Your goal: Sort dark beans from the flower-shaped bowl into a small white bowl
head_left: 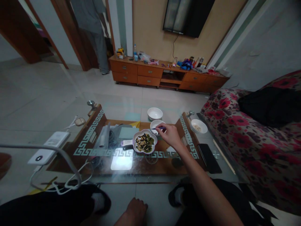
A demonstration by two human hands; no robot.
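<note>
My right hand (pixel 167 134) pinches slim purple tweezers (pixel 160 128) over a white bowl (pixel 152 124). The tweezers point left, and the hand hides part of this bowl; a small dark bit shows inside. Just in front is a flower-shaped dish (pixel 134 147) with a purple rim, holding mixed black, green and pale beans or seeds (pixel 144 142). Another white bowl (pixel 155 112) stands behind, with nothing visible in it. To the right, a third white bowl (pixel 204 128) contains pale pieces. My left hand (pixel 136 209) hangs near the table's front edge, fingers curled, with nothing visible in it.
Everything stands on a glass table (pixel 141 179). On its left lie a white power bank (pixel 48 147) with cables and an earbud case (pixel 80 121); on its right, a black phone (pixel 210 158) and chopsticks (pixel 224 157). A floral sofa (pixel 256 144) is alongside; a person (pixel 94 31) stands beyond.
</note>
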